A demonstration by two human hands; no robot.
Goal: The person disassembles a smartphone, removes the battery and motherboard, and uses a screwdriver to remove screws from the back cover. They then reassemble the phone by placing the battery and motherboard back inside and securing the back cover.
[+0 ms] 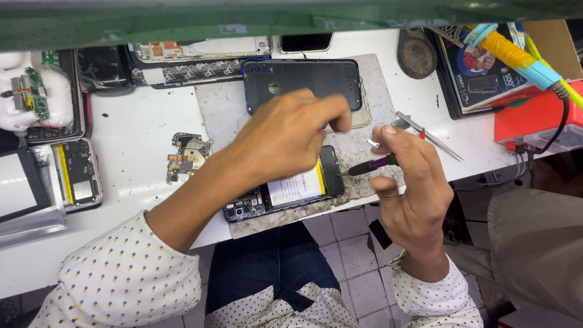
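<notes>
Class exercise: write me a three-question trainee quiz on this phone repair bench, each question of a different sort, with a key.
1. True or false: the right hand holds a screwdriver with its tip at the opened phone.
2. Which lies on the mat above the hands? A) a dark back cover B) a cup C) a hammer
3. Fill in: the loose circuit board lies to the ____ of the mat.

Key: 1 true; 2 A; 3 left.

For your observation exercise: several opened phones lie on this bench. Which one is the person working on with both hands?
The opened phone at the mat's front edge, battery exposed. The left hand rests over it and the right hand points a screwdriver at it; the others lie untouched.
</notes>
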